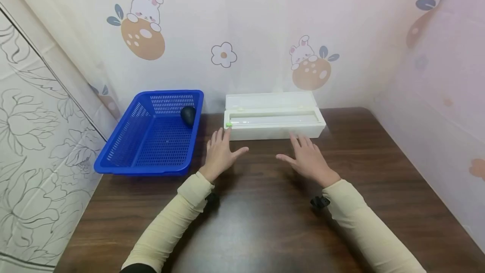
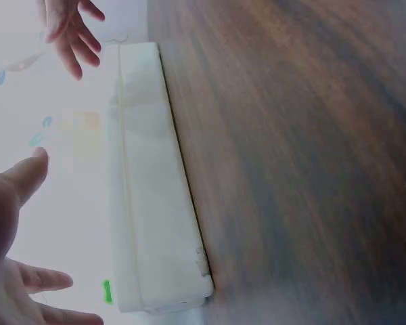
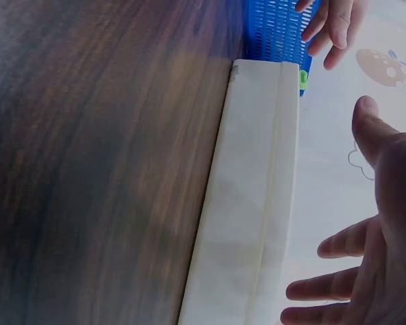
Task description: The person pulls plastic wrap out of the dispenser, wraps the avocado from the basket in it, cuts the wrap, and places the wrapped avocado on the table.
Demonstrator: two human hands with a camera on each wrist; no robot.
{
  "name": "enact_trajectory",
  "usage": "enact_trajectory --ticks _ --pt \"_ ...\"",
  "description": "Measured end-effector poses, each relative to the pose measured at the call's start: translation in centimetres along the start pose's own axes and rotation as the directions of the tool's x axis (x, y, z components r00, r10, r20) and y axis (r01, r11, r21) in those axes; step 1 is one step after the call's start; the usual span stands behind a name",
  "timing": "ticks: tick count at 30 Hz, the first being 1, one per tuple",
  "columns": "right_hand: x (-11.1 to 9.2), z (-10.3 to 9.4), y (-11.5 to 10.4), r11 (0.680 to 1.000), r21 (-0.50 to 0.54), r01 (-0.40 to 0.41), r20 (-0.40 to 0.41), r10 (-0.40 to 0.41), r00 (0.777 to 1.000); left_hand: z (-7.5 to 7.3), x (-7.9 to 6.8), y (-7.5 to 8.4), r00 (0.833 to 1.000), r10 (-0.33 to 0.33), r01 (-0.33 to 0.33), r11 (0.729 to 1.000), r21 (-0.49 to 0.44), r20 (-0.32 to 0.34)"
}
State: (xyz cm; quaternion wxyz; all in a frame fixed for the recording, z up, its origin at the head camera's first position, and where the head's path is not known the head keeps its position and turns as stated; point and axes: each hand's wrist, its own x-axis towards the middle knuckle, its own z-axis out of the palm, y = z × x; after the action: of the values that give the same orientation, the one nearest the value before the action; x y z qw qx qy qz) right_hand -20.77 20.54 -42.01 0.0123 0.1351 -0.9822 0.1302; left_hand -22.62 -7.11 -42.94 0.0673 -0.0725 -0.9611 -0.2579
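Before a curtain (image 1: 261, 33), the table (image 1: 257, 231) is bearing a box (image 1: 273, 132), lid (image 1: 269, 101) raised, beside a basket (image 1: 144, 171); left hand (image 1: 219, 153) and right hand (image 1: 308, 160) are hovering near the box, both empty, fingers spread.

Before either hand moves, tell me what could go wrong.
The white box has its lid raised, so a bump might drop it shut. The left hand is near the small green piece and could knock it. The blue basket sits just beside that hand, so the left sleeve might catch it.
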Motion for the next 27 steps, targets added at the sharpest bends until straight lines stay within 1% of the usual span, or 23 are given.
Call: enact_trajectory --ticks 2,5,12,20,27 --pt "0.1 0.0 0.0 1.000 0.016 0.020 -0.018 -0.020 1.000 -0.1 0.2 -0.1 0.999 0.013 -0.014 1.000 -0.025 -0.036" --pt "0.3 -0.1 -0.1 0.999 0.034 0.043 -0.042 -0.041 0.998 -0.2 0.4 -0.1 0.998 0.005 -0.009 0.997 -0.070 -0.062" --pt "0.8 -0.3 -0.2 0.996 0.069 0.063 -0.073 -0.058 0.996 -0.3 1.1 -0.4 0.997 -0.029 0.022 0.995 -0.096 -0.071" --pt "1.2 -0.4 -0.5 0.992 0.090 0.084 -0.098 -0.075 0.992 -0.2 1.7 -0.6 0.993 -0.050 0.030 0.983 -0.180 -0.110" --pt "2.0 -0.7 -0.6 0.988 0.104 0.116 -0.133 -0.102 0.986 -0.1 2.5 -0.9 0.990 -0.064 0.038 0.979 -0.200 -0.124"
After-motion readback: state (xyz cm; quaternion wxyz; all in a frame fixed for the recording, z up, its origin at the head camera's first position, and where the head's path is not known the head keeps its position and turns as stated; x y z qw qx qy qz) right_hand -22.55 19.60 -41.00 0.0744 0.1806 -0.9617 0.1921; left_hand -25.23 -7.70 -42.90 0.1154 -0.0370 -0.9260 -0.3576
